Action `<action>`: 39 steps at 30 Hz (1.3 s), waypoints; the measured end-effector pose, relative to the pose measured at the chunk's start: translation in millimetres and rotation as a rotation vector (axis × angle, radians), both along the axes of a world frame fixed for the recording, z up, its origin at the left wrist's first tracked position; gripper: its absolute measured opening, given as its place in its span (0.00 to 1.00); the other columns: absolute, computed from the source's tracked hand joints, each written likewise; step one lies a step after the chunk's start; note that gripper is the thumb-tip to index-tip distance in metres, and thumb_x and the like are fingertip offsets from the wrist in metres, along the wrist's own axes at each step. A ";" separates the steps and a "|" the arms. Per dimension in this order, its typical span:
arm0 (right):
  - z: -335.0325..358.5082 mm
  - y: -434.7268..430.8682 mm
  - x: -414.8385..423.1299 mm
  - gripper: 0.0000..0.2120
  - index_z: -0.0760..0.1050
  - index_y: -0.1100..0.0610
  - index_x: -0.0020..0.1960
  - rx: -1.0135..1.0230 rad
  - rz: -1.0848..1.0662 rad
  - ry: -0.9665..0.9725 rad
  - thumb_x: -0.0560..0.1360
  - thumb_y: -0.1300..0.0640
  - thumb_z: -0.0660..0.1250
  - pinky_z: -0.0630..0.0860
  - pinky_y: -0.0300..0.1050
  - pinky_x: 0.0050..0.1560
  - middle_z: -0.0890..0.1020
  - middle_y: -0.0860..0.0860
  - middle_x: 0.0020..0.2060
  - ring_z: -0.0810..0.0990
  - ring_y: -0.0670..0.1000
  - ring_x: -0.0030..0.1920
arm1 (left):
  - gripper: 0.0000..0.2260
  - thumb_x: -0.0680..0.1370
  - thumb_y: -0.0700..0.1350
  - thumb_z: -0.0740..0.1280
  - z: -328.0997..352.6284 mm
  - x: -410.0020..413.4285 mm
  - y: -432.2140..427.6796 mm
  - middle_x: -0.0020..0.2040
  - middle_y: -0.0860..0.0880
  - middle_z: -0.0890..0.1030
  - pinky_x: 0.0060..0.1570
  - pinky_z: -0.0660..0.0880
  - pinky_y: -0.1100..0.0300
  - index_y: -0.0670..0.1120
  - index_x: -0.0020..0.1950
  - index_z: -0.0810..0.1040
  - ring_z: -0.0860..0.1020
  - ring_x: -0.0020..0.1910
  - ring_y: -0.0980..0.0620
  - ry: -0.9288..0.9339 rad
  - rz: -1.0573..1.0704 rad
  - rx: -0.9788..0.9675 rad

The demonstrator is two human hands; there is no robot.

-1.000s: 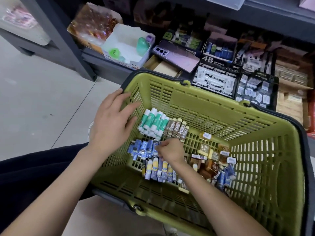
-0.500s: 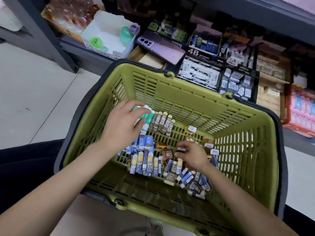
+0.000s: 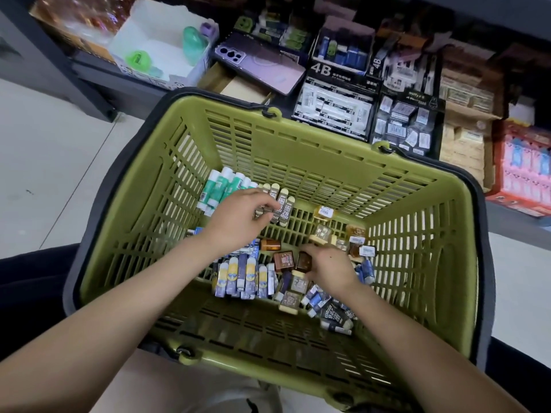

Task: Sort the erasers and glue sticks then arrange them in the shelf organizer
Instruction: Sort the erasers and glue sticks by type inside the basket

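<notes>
Left hand [image 3: 238, 222] has left the green glue sticks [image 3: 220, 186] at the basket's [image 3: 313, 126] far-left wall; fingers now curl onto the brown-sleeved erasers [image 3: 283, 204] beside them. Right hand [image 3: 331, 266], mid-basket, pinches a dark square eraser [image 3: 304, 262]. Sorting still underway, I judge.

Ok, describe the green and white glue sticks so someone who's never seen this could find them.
Find the big olive-green slatted plastic basket below the shelf. In its far left corner, just beyond the left hand, green-and-white glue sticks lie side by side. Only they have white caps and teal-green labels; their neighbours are brown-and-cream sticks.
</notes>
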State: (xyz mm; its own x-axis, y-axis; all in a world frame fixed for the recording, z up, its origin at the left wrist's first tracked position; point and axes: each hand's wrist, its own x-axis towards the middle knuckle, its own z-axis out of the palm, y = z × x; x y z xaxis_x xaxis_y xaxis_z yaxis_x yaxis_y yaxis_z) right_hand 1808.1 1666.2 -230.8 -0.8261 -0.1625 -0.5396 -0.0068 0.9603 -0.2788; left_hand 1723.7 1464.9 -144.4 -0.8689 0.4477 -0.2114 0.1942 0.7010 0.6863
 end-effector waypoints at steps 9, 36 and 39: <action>1.2 5.2 4.3 0.33 0.65 0.50 0.67 0.120 0.130 0.075 0.67 0.40 0.72 0.57 0.46 0.58 0.81 0.46 0.44 0.75 0.51 0.52 | 0.07 0.78 0.42 0.66 0.1 -0.5 -10.6 0.57 0.50 0.79 0.56 0.71 0.60 0.47 0.55 0.80 0.75 0.56 0.53 -0.050 0.089 0.030; -4.1 -16.7 -19.6 0.23 0.74 0.47 0.65 -0.013 0.027 0.016 0.72 0.43 0.69 0.66 0.46 0.55 0.76 0.46 0.55 0.68 0.51 0.58 | 0.09 0.78 0.43 0.66 2.2 -2.2 -23.2 0.55 0.51 0.80 0.47 0.66 0.65 0.48 0.57 0.80 0.75 0.53 0.54 -0.032 -0.015 -0.102; -8.1 -10.5 -20.5 0.24 0.73 0.45 0.65 0.032 0.077 0.075 0.71 0.39 0.67 0.63 0.47 0.59 0.74 0.48 0.53 0.67 0.51 0.57 | 0.10 0.78 0.44 0.66 -5.3 -3.9 -7.1 0.57 0.51 0.80 0.52 0.67 0.65 0.48 0.59 0.79 0.76 0.55 0.53 -0.045 -0.134 -0.184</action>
